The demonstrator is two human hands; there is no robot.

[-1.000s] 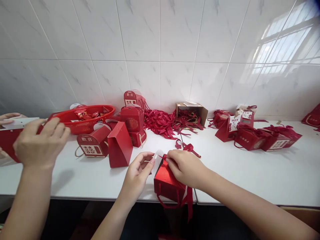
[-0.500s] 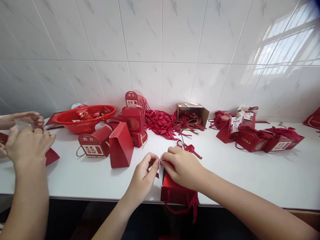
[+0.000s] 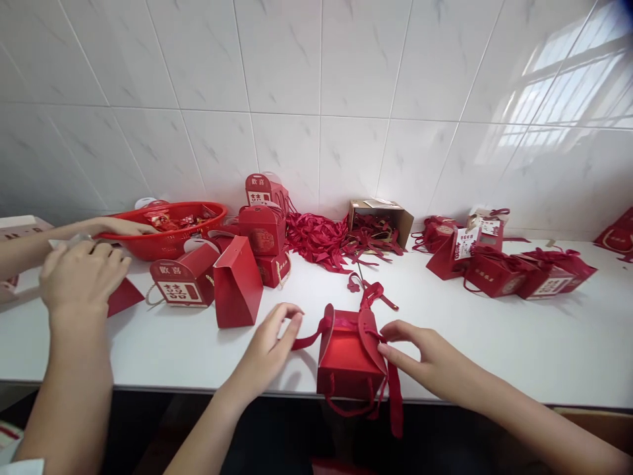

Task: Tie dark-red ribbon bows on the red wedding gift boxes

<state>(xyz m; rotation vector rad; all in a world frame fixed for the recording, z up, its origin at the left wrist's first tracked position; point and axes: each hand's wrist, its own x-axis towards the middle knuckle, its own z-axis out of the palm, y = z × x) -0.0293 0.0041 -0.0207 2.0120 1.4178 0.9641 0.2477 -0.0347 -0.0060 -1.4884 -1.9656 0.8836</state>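
A small red gift box [image 3: 352,356] stands at the table's front edge, its two rounded flaps raised and cord handles hanging in front. A dark red ribbon [image 3: 307,342] runs across its top and out to the left, passing behind my left hand [image 3: 270,343]. That hand is left of the box, thumb and index finger curved with a gap between them. On the other side, my right hand [image 3: 413,349] has its fingers apart, fingertips at the right flap and ribbon. A loose ribbon end [image 3: 396,402] hangs below the table edge. Behind the box lies a small ribbon bow [image 3: 376,293].
Several red boxes [image 3: 239,284] stand left of centre, beside a red plastic basket [image 3: 168,247] of wrapped sweets. A co-worker's hand [image 3: 84,274] is at far left; another reaches into the basket. Ribbon heap [image 3: 316,237], cardboard box [image 3: 405,227] and tied boxes [image 3: 499,274] line the back.
My hands have parted from the box's upper left edge, the right moving to its right side. The flaps and ribbon now show. A co-worker's hand has moved into the basket.
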